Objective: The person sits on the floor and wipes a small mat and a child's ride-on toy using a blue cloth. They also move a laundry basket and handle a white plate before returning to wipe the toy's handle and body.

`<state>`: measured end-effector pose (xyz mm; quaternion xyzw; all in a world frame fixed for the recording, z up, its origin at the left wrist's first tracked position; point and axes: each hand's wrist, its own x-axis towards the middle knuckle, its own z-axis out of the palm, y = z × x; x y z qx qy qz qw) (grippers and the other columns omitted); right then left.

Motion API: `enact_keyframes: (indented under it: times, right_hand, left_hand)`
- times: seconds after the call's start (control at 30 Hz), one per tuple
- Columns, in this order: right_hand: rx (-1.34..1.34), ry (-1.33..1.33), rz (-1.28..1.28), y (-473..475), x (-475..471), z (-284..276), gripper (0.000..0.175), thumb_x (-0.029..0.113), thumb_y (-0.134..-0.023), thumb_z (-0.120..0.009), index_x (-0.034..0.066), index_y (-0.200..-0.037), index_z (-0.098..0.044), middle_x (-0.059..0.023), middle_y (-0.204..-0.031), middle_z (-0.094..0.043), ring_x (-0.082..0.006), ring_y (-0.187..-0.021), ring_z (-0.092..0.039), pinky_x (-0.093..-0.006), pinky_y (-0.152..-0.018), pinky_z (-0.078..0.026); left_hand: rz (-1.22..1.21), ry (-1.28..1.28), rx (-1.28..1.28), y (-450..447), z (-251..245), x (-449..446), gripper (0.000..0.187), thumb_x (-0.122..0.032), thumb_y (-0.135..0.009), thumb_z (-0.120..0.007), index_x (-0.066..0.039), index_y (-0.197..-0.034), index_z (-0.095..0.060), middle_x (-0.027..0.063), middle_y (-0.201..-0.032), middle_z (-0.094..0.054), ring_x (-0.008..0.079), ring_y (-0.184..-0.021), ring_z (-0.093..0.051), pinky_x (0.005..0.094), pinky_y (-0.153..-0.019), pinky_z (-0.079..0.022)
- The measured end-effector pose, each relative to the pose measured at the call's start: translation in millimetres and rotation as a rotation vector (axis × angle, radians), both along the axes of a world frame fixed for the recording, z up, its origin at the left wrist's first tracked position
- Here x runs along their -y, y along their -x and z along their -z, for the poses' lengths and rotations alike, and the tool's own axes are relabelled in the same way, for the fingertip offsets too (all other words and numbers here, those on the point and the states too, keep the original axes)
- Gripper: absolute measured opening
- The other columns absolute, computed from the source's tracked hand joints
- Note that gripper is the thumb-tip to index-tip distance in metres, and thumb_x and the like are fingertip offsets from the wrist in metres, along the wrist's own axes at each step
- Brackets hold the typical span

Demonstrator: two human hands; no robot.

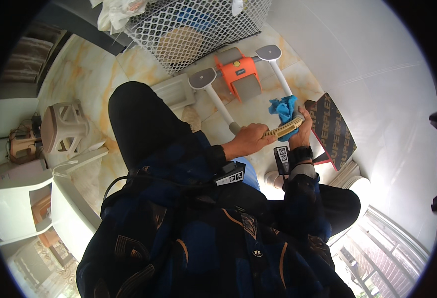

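Note:
In front of me on the floor stands what looks like an ab roller, its orange body (239,73) between two grey pads on white tubes. A curved, ribbed beige strip (284,129) spans the gap between my hands, near the tubes' grey lower ends. My left hand (249,140) grips the strip's left end, close to the left white tube (219,103). Around the right end, my right hand (303,130) is closed with a crumpled blue cloth (283,108) in it. That hand lies by the end of the right white tube (280,77); whether it also grips the tube is hidden.
A white mesh-sided crate (199,33) stands beyond the roller. To the right, a dark printed board (332,130) leans near the white wall (382,74). A plastic stool (65,126) and a white cabinet (21,205) are at left. Marble-patterned tiles (136,70) cover the floor.

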<state>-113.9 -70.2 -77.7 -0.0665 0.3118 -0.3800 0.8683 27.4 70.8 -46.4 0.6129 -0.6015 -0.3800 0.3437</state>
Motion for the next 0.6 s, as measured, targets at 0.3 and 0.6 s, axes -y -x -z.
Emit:
enact_keyframes:
  times: [0.3, 0.6]
  right_hand:
    - [-0.268, 0.434, 0.023, -1, -77, -39, 0.057, 0.054, -0.093, -0.05, 0.0008, -0.113, -0.061, -0.0175, -0.1, -0.067, -0.027, -0.085, -0.067, -0.0341, -0.074, -0.054]
    - [-0.656, 0.166, 0.048, 27, -108, -3, 0.029, 0.0, -0.076, -0.061, -0.0116, -0.102, -0.062, -0.0145, -0.095, -0.067, -0.0237, -0.078, -0.066, -0.0321, -0.071, -0.053]
  left_hand:
    - [-0.178, 0.086, 0.085, 16, 17, -10, 0.037, -0.037, -0.086, -0.064, 0.0, -0.087, -0.059, 0.0202, -0.08, -0.061, 0.0386, -0.077, -0.059, 0.0454, -0.066, -0.045]
    - [0.171, -0.1, -0.104, 15, 25, -21, 0.034, -0.024, -0.078, -0.068, -0.001, -0.102, -0.062, 0.0213, -0.098, -0.062, 0.0362, -0.09, -0.062, 0.0403, -0.078, -0.049]
